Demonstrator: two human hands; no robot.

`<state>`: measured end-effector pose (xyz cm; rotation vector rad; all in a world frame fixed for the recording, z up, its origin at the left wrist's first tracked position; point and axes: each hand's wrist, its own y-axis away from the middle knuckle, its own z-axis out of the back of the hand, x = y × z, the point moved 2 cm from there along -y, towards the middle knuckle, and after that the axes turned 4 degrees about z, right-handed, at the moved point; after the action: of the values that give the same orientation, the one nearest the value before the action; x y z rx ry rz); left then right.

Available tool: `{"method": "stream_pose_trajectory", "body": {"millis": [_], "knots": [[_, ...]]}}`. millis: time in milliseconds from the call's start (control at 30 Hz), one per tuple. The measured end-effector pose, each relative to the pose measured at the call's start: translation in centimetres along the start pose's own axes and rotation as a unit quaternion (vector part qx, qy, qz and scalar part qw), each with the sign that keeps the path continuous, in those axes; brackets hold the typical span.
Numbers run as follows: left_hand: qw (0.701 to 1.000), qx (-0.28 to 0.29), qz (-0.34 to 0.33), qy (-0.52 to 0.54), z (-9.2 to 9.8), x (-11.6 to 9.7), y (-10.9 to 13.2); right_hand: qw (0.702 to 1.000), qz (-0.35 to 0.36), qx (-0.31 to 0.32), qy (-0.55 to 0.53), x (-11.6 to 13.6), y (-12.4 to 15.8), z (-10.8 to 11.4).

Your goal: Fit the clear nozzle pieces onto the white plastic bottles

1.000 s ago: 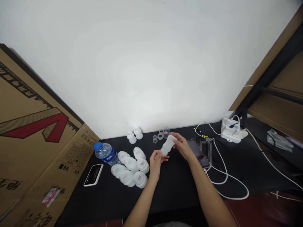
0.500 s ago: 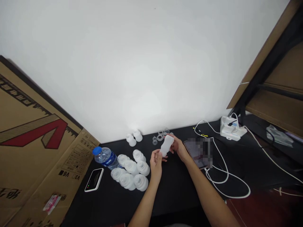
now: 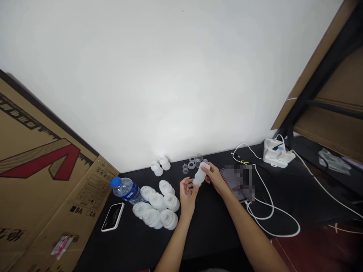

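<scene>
A white translucent bottle (image 3: 200, 175) is tilted in the air, its flat base up and to the right. My right hand (image 3: 213, 176) grips it near the base, thumb on its front. Beside its lower end is my left hand (image 3: 187, 192), fingers apart and curved, the fingertips close to the bottle's narrow end. Several clear rings and teats (image 3: 191, 163) lie behind the hands near the wall. To the left stand several white bottles with clear tops (image 3: 157, 201), and two white bottle-like pieces (image 3: 165, 163) stand farther back.
A blue-capped water bottle (image 3: 126, 189) and a white-framed device (image 3: 112, 217) are at the left, beside a large cardboard box (image 3: 93, 185). At the right are a phone or tablet (image 3: 234, 184), looping white cables (image 3: 269, 189) and a white power strip (image 3: 276, 153).
The fingers of my left hand have opened away from the bottle. My right thumb now lies across the bottle's front near its base.
</scene>
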<state>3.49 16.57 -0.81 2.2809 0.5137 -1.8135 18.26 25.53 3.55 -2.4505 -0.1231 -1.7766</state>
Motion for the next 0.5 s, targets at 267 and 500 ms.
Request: {"method": "stream_pose_trajectory", "body": {"millis": [267,500], "knots": [[0.993,0.070,0.095,-0.013,-0.24,0.07,0.00,0.999,-0.005,0.017,-0.041,0.65,0.36,-0.10],[0.997,0.055,0.043,0.013,-0.51,-0.39,0.17,0.999,0.002,0.011,-0.030,0.69,0.35,-0.03]]}}
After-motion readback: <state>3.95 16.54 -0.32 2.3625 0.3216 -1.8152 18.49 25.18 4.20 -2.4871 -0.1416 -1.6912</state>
